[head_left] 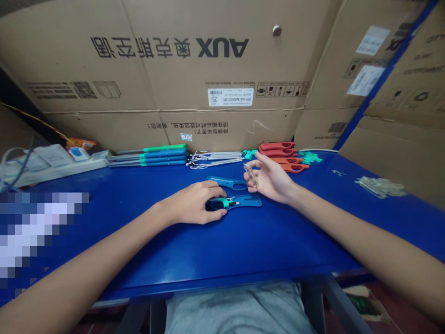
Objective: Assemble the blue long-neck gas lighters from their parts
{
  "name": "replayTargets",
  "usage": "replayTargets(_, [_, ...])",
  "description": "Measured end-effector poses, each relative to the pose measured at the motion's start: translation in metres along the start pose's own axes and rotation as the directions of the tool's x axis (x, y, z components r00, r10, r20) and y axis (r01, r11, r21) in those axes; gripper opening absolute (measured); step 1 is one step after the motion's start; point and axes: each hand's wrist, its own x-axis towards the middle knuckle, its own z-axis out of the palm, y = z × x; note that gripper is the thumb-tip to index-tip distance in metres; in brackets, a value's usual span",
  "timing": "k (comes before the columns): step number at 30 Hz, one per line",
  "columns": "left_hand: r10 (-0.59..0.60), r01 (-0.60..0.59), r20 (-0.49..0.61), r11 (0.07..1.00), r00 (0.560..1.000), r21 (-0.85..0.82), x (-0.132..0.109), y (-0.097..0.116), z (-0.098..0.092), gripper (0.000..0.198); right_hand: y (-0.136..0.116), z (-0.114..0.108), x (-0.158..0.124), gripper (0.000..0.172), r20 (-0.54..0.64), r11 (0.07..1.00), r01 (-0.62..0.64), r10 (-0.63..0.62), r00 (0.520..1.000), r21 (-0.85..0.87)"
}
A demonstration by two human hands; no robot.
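On the blue table, my left hand (pixel 200 202) grips the left end of a blue plastic handle half (pixel 249 201), thumb on the near side and fingers on the far side. Inside that half sit a green part (pixel 226 202) and a small metal piece. Just behind it lies a second blue handle half (pixel 231 182), partly covered by my hands. My right hand (pixel 269 178) is turned palm up, fingers curled round a small clear tube-shaped piece (pixel 251 176); its exact kind is hard to make out.
Along the back lie blue and green handled tools (pixel 163 155), silver rods with white cords (pixel 219 159), orange-red handles (pixel 281 155) and teal pieces (pixel 310 157). Clear plastic parts (pixel 380 186) rest at right. A power strip (pixel 62 169) sits at left. Cardboard (pixel 174 97) walls the back.
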Motion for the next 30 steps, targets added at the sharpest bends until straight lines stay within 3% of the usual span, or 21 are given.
replayTargets(5, [-0.003,0.003,0.008,1.000,1.000,0.000,0.001,-0.002,0.002,0.037,-0.001,-0.003,0.002,0.037,-0.068,0.991,0.102,-0.096,0.993,0.085])
replayTargets(10, [-0.005,0.006,0.013,1.000,1.000,-0.008,0.002,0.000,0.001,0.037,-0.002,-0.004,0.003,0.041,-0.115,0.976,0.207,-0.199,0.973,0.061])
replayTargets(19, [-0.013,0.013,0.011,1.000,1.000,-0.010,0.000,-0.002,0.002,0.037,0.004,-0.004,0.004,0.048,-0.187,0.941,0.309,-0.331,0.925,-0.136])
replayTargets(25, [0.001,-0.001,0.001,1.000,1.000,-0.015,0.001,-0.001,0.001,0.036,0.009,0.000,0.003,0.049,-0.148,0.860,0.372,-0.442,0.885,-0.349])
replayTargets(30, [0.001,-0.001,0.003,1.000,1.000,-0.006,0.001,-0.002,0.001,0.036,0.010,0.000,0.004,0.041,-0.135,0.762,0.399,-0.529,0.838,-0.509])
